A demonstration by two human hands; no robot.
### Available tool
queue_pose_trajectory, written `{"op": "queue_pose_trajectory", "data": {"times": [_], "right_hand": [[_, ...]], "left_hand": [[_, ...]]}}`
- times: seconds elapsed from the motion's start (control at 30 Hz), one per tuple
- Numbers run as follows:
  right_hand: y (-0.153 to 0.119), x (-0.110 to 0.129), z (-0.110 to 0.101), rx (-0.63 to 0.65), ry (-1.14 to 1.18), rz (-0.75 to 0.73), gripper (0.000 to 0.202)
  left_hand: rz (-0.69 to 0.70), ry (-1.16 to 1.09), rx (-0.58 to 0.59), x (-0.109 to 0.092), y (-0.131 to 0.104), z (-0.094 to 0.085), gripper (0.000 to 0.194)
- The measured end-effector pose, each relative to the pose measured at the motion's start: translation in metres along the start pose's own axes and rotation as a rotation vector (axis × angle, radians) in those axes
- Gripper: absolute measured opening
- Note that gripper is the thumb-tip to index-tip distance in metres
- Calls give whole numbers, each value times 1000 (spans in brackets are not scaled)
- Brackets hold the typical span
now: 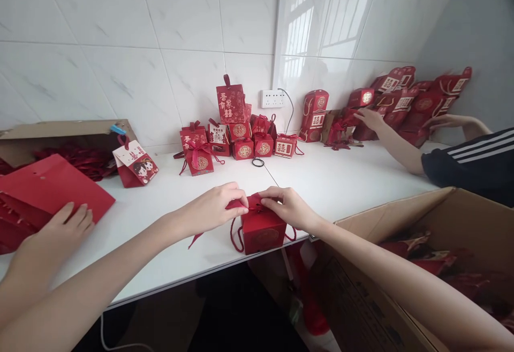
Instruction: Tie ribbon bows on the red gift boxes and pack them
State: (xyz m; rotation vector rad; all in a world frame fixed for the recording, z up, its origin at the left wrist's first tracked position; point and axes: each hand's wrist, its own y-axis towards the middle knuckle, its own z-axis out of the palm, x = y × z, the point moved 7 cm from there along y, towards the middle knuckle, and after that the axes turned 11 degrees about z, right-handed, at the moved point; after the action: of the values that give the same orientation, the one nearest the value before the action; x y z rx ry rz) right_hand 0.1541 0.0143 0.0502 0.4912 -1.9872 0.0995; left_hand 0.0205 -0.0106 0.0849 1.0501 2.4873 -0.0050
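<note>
Pinched between the thumb and fingers of the person's left hand (227, 204) is a red ribbon (239, 204), at the upper left of a red gift box (263, 232). The right hand (289, 208) closes its thumb and fingertips on the ribbon over the box's top, from the other side. The gift box stands upright near the front edge of the white table (168, 255), between the two forearms, with a gold round emblem on its front and a twisted red cord (237, 237) looping out at each side.

Behind it, nearer the tiled wall (193, 73), stands a group of decorated red boxes (243, 148), some stacked; a black ring (257, 163) lies just in front of them. A power strip (273, 98) is fixed to the wall above.

At the left, a co-worker's hand (56, 239) rests on a large red folded carton (60, 194), beside a small house-shaped box (135, 163) and an open cardboard box (64, 132) with red items inside. At the right, another person's hands (371, 120) reach to piled red packages (401, 100). A large cardboard carton (369, 309) holding red packaging sits at the near right.
</note>
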Motion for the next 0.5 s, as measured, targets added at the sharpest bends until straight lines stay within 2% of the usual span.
{"op": "queue_pose_trajectory", "data": {"times": [0.2, 0.33, 0.5], "right_hand": [[1, -7, 2, -19, 163, 65, 19], [1, -4, 3, 9, 121, 56, 10], [0, -1, 1, -1, 50, 42, 10]], "left_hand": [[186, 112, 11, -19, 14, -4, 25], [220, 136, 45, -27, 26, -6, 23], [220, 129, 49, -29, 39, -9, 21]]}}
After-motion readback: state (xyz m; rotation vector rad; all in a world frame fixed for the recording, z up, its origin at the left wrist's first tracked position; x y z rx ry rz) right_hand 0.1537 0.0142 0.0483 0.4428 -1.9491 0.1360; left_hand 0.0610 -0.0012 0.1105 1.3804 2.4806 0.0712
